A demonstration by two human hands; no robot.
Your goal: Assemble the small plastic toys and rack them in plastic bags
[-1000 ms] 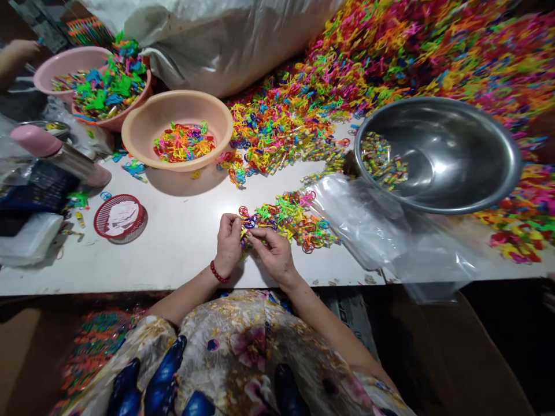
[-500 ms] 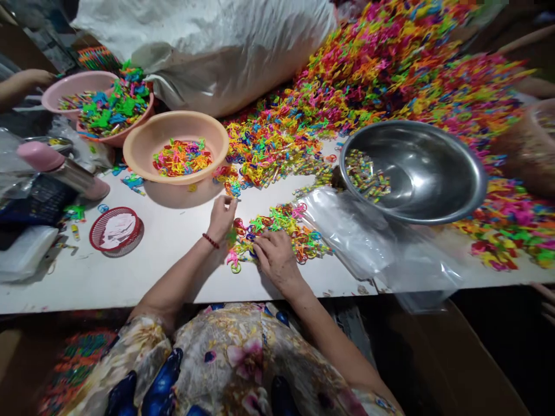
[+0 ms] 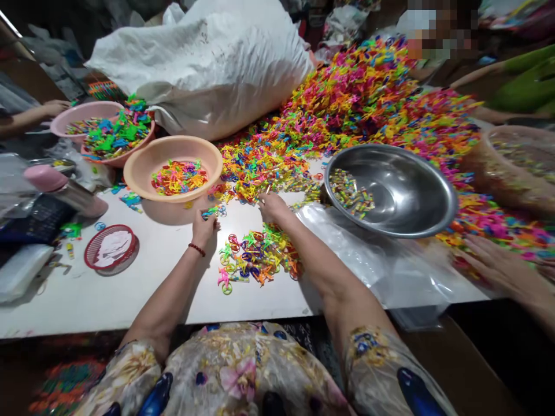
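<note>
My left hand (image 3: 203, 226), with a red bead bracelet at the wrist, is stretched toward the peach bowl (image 3: 143, 167) and pinches a small blue and green plastic toy (image 3: 213, 211). Further out, my right hand (image 3: 271, 205) rests its closed fingers on the near edge of the big heap of bright plastic toys (image 3: 347, 115); what it holds is hidden. A small pile of the same toys (image 3: 254, 257) lies on the white table (image 3: 130, 294) between my arms.
A steel bowl (image 3: 411, 190) with some small pieces stands to the right, clear plastic bags (image 3: 381, 260) in front of it. A white sack (image 3: 208, 63), a pink bowl (image 3: 69, 112), a red basket (image 3: 110, 248) and a pink bottle (image 3: 65, 188) sit left. Another person's hand (image 3: 489, 263) rests at right.
Both my hands have left the small pile and reached forward: the left toward the peach bowl with a toy, the right to the big heap. The view tilted up.
</note>
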